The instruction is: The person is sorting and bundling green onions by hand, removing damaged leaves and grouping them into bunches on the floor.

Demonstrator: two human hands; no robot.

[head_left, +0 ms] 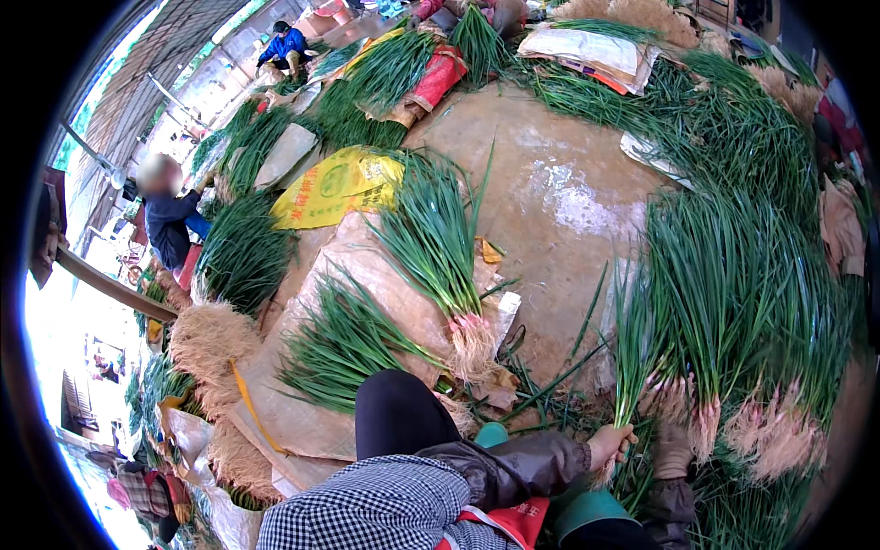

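Note:
My left hand (610, 445) is closed round a thin bunch of green onions (631, 367) just above the roots, and their leaves stand upward. My right hand (674, 451), tan-coloured and maybe gloved, sits right beside it at the root end of a big pile of green onions (733, 293). Its grip is hidden among the stalks. My dark knee (394, 412) and a teal boot (587, 509) are below the hands.
Two tied onion bundles (435, 238) (344, 344) lie on a brown woven sack (302, 422). A yellow sack (335, 188) and wet floor (550, 183) lie beyond. Heaps of root trimmings (211, 339) sit at left. Two other people (170, 215) (282, 46) crouch among more onions.

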